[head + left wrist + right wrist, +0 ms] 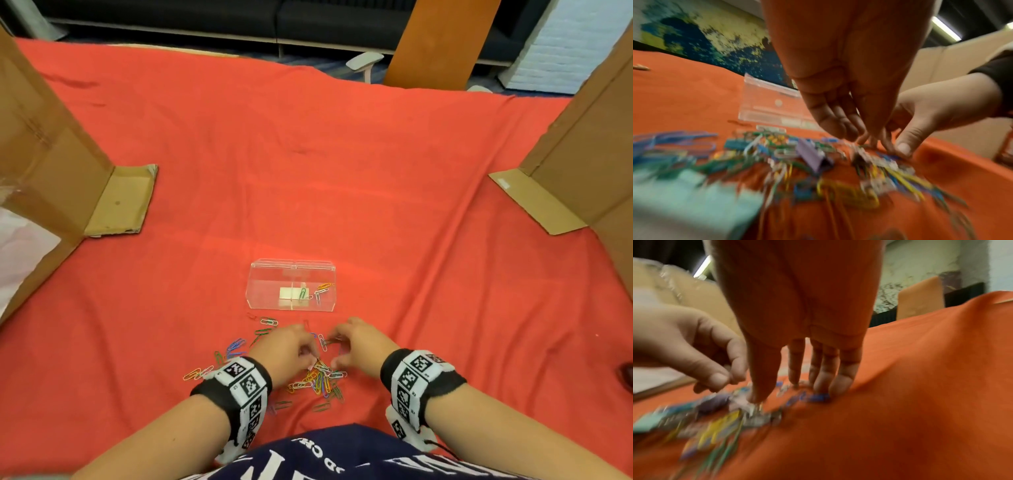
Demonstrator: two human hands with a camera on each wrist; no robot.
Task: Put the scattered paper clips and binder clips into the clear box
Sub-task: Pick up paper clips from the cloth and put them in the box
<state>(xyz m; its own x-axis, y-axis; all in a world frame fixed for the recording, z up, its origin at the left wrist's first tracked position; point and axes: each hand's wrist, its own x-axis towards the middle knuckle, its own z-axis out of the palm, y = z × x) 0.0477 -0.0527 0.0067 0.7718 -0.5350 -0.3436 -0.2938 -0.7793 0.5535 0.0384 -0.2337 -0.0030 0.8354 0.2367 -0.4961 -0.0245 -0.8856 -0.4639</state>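
The clear box (265, 289) stands open on the red cloth (411, 205) and holds a few paper clips (320, 293); it shows blurred behind the pile (766, 104). Just in front of it lies a heap of coloured paper clips (320, 378) mixed with binder clips, among them a purple one (813, 155). My left hand (296, 349) hovers over the heap, thumb and forefinger pinched on what looks like a small paper clip (727, 378). My right hand (342, 346) reaches down with straight fingers whose tips touch clips and cloth (795, 384).
Cardboard walls stand at the left (51, 154) and right (582, 154), each with a flap lying on the cloth. More paper clips (236, 346) trail to the left of the heap. The cloth stretches wide beyond the box.
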